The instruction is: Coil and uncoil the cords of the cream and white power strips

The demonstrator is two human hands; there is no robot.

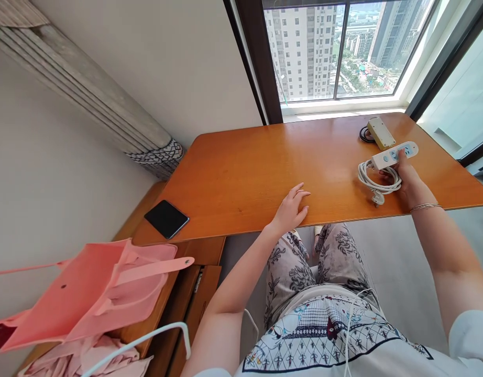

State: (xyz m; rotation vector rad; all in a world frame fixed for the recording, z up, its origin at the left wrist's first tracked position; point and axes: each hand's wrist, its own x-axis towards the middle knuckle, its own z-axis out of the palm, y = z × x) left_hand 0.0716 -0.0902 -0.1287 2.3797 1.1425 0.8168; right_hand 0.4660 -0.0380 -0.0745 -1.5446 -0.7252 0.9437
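Observation:
My right hand [407,177] grips a white power strip [393,156] at the right side of the wooden table [233,178]. The strip's white cable [373,183] hangs coiled beneath it, with the plug [378,197] at the lower end. Just behind lies a second, yellowish power strip [381,133] with a black cable [366,135]. My left hand [292,208] is at the table's front edge, fingers stretched out and holding nothing. The fingers of my right hand under the strip are partly hidden.
A black tablet or phone [166,219] lies at the table's left corner. To the lower left are an open pink bag [96,288], pink cloth [84,360] and a pale curved bar [147,340]. A window [304,52] stands behind the table, and a tied curtain [108,94] hangs left.

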